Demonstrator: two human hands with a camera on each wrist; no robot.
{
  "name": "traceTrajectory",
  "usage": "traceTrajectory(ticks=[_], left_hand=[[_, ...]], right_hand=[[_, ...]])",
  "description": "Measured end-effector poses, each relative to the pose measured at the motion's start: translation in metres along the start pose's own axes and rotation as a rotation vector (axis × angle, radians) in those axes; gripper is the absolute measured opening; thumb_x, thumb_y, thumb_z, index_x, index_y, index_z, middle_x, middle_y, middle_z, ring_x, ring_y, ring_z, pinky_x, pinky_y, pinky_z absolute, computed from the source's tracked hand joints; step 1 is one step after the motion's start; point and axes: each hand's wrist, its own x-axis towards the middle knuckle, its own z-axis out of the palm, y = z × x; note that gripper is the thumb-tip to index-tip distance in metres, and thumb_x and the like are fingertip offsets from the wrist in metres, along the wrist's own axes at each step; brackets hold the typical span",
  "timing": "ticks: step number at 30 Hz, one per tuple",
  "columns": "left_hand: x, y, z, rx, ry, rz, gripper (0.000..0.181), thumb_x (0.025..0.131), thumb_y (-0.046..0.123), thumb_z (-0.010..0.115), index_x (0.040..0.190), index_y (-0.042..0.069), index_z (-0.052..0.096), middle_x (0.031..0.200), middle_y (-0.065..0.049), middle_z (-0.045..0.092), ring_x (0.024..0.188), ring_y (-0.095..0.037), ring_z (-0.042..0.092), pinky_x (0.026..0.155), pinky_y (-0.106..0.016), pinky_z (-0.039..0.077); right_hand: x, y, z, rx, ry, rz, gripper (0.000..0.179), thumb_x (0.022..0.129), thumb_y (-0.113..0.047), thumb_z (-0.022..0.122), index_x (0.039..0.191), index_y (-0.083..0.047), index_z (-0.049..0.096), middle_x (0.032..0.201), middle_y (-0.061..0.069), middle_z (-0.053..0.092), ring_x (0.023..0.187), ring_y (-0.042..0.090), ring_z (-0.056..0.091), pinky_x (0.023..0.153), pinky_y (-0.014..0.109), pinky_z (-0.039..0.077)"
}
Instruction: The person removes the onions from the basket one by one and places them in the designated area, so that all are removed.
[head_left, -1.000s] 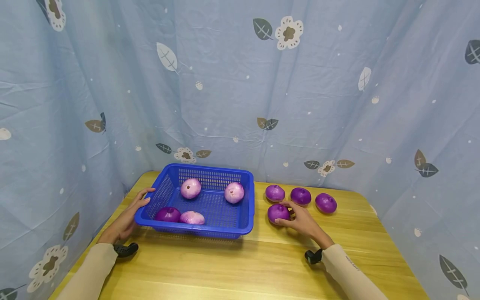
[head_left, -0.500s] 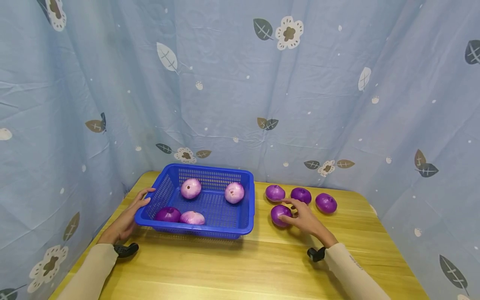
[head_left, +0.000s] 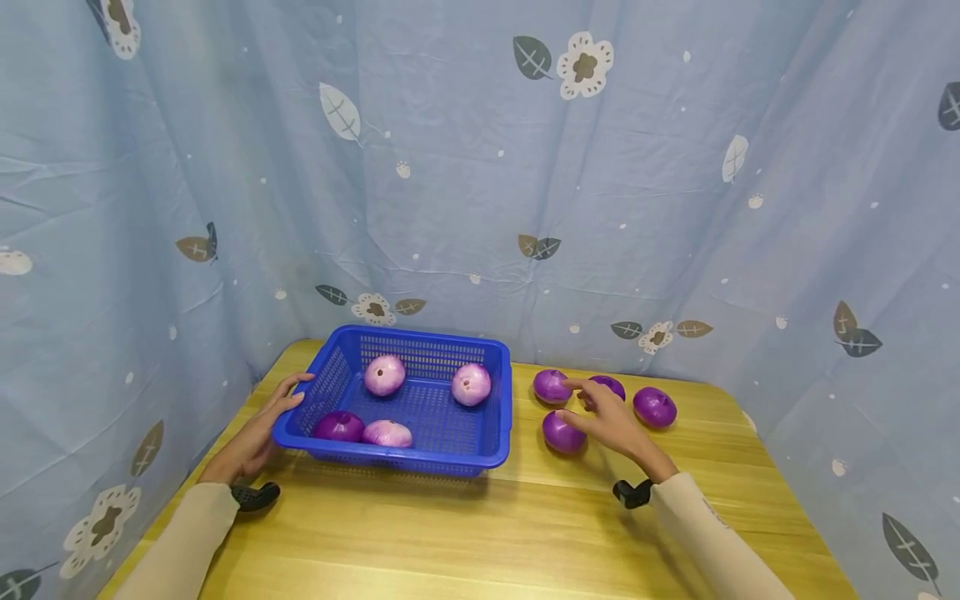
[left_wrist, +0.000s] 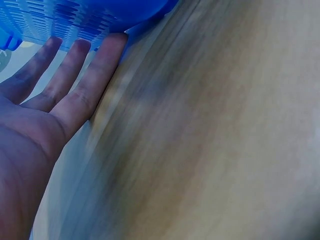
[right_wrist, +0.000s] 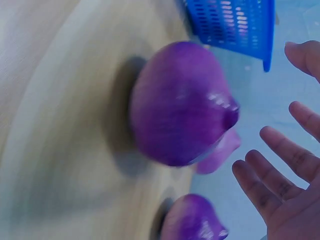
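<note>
My right hand (head_left: 611,421) hovers over a purple onion (head_left: 564,433) on the table, fingers spread and holding nothing. The right wrist view shows a gap between those fingers and the onion (right_wrist: 182,105). Behind it lie a second onion (head_left: 552,387), a third (head_left: 611,386) partly covered by the hand, and another onion (head_left: 655,407) to the right. At the left, my left hand (head_left: 258,429) touches the end wall of a blue plastic basket (head_left: 412,457) with straight fingers (left_wrist: 82,90). Inside the basket sit one dark purple onion (head_left: 339,427) and several paler ones, including a pale onion (head_left: 472,384).
The wooden table (head_left: 480,542) runs up to a blue patterned curtain (head_left: 450,192) at the back and sides. Between the basket's right end and the loose onions is a narrow strip of tabletop. Each wrist wears a black device (head_left: 632,493).
The right hand has let go of the near onion and lifted off it. That onion shifted slightly to the right. The left hand and the basket stay in place.
</note>
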Motion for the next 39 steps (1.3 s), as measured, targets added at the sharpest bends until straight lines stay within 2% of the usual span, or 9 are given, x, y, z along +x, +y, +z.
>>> traceTrajectory(ticks=[5, 8, 13, 22, 26, 29, 35, 39], left_hand=[[0.0, 0.001, 0.0, 0.011, 0.005, -0.004, 0.049, 0.111, 0.042, 0.037, 0.158, 0.036, 0.023, 0.156, -0.024, 0.02, 0.113, -0.028, 0.06, 0.088, -0.044, 0.057], [0.0, 0.001, 0.0, 0.003, 0.006, -0.005, 0.049, 0.111, 0.043, 0.038, 0.157, 0.036, 0.023, 0.155, -0.024, 0.02, 0.113, -0.028, 0.06, 0.088, -0.044, 0.057], [0.001, -0.001, 0.0, 0.005, 0.012, -0.003, 0.048, 0.111, 0.042, 0.038, 0.157, 0.036, 0.024, 0.157, -0.024, 0.017, 0.115, -0.029, 0.058, 0.089, -0.043, 0.057], [0.001, -0.002, 0.0, 0.026, 0.015, 0.004, 0.049, 0.111, 0.043, 0.038, 0.157, 0.036, 0.024, 0.159, -0.024, 0.015, 0.118, -0.032, 0.056, 0.089, -0.044, 0.057], [0.001, -0.003, 0.0, 0.015, 0.013, 0.002, 0.049, 0.111, 0.044, 0.038, 0.157, 0.037, 0.024, 0.159, -0.023, 0.016, 0.117, -0.031, 0.057, 0.089, -0.043, 0.057], [0.001, -0.003, 0.0, 0.019, 0.017, 0.0, 0.049, 0.111, 0.044, 0.038, 0.157, 0.038, 0.024, 0.159, -0.023, 0.015, 0.117, -0.031, 0.057, 0.089, -0.043, 0.057], [0.001, -0.003, 0.001, 0.009, 0.025, -0.009, 0.047, 0.11, 0.045, 0.039, 0.155, 0.038, 0.026, 0.159, -0.023, 0.016, 0.116, -0.031, 0.057, 0.089, -0.043, 0.057], [0.001, -0.002, 0.0, -0.011, 0.021, -0.008, 0.047, 0.111, 0.044, 0.04, 0.155, 0.038, 0.026, 0.158, -0.023, 0.016, 0.115, -0.03, 0.058, 0.089, -0.044, 0.057]], right_hand=[[0.013, -0.016, -0.002, 0.02, -0.012, -0.025, 0.063, 0.094, -0.041, 0.076, 0.143, -0.007, 0.057, 0.138, 0.016, 0.06, 0.12, 0.04, 0.059, 0.095, 0.054, 0.052], [0.022, -0.025, -0.002, 0.033, -0.02, -0.043, 0.06, 0.095, -0.037, 0.076, 0.143, -0.007, 0.057, 0.138, 0.014, 0.061, 0.119, 0.039, 0.06, 0.093, 0.054, 0.053], [0.037, -0.039, 0.0, 0.049, -0.032, -0.049, 0.06, 0.095, -0.04, 0.075, 0.144, -0.012, 0.057, 0.138, 0.01, 0.062, 0.116, 0.036, 0.063, 0.094, 0.051, 0.053], [0.066, -0.063, 0.015, 0.074, -0.021, -0.139, 0.05, 0.095, -0.032, 0.076, 0.14, -0.017, 0.06, 0.134, 0.012, 0.065, 0.115, 0.029, 0.063, 0.09, 0.049, 0.056], [0.079, -0.075, 0.024, 0.088, -0.032, -0.162, 0.051, 0.095, -0.035, 0.076, 0.139, -0.017, 0.06, 0.131, 0.015, 0.066, 0.113, 0.035, 0.063, 0.089, 0.049, 0.056], [0.086, -0.084, 0.029, 0.092, -0.04, -0.177, 0.052, 0.095, -0.036, 0.076, 0.14, -0.016, 0.06, 0.129, 0.011, 0.067, 0.113, 0.036, 0.064, 0.09, 0.05, 0.055], [0.1, -0.1, 0.039, 0.058, -0.076, -0.18, 0.053, 0.094, -0.039, 0.076, 0.14, -0.02, 0.06, 0.128, 0.002, 0.068, 0.108, 0.021, 0.064, 0.09, 0.047, 0.055], [0.109, -0.107, 0.047, 0.071, -0.105, -0.187, 0.052, 0.095, -0.038, 0.075, 0.141, -0.02, 0.059, 0.128, 0.003, 0.068, 0.106, 0.019, 0.064, 0.091, 0.044, 0.056]])
